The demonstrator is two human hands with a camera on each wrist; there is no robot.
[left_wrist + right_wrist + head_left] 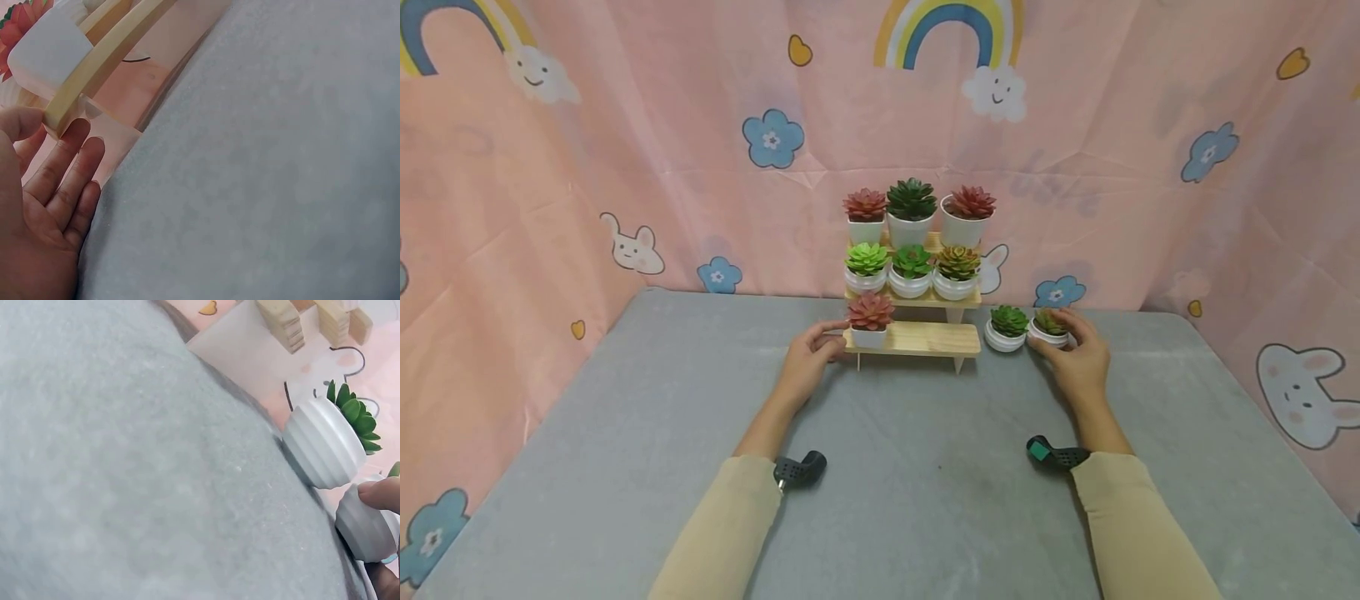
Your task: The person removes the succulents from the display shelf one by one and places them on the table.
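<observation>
My left hand is at the left end of the wooden shelf's lowest step; in the left wrist view its thumb and fingers hold the wooden edge. A pink succulent in a white square pot stands on that step beside the fingers. On the right, my right hand grips a small ribbed white pot with a reddish-green succulent, thumb on its near side in the right wrist view. A dark green succulent in a ribbed pot stands just left of it on the table.
The middle step bears three succulents in round pots, and the top step three more in white pots. A grey cloth covers the table. Behind it hangs a pink patterned curtain.
</observation>
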